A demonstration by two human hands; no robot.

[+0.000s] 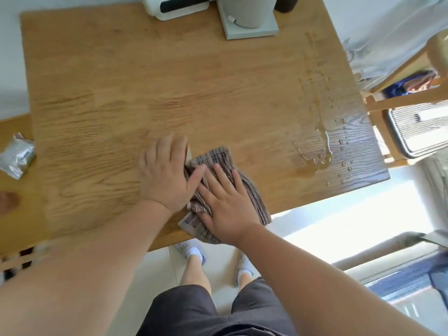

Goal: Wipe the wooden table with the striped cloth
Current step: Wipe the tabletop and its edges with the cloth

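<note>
A crumpled brown-and-grey striped cloth (pixel 219 157) lies on the wooden table (pixel 145 88) close to its near edge. My right hand (pixel 225 202) lies flat on top of the cloth, fingers spread. My left hand (pixel 167 173) rests on the table at the cloth's left side, its thumb and fingertips touching the folds. A spill of clear liquid (pixel 320 141) with scattered drops covers the table's right part, to the right of the cloth and apart from it.
White appliances (pixel 169 7) and a pale stand (pixel 249 23) sit at the table's far edge. A foil packet (pixel 17 156) lies on a lower wooden surface at left. A wooden chair (pixel 400 100) and a grilled white device (pixel 417 132) stand at right.
</note>
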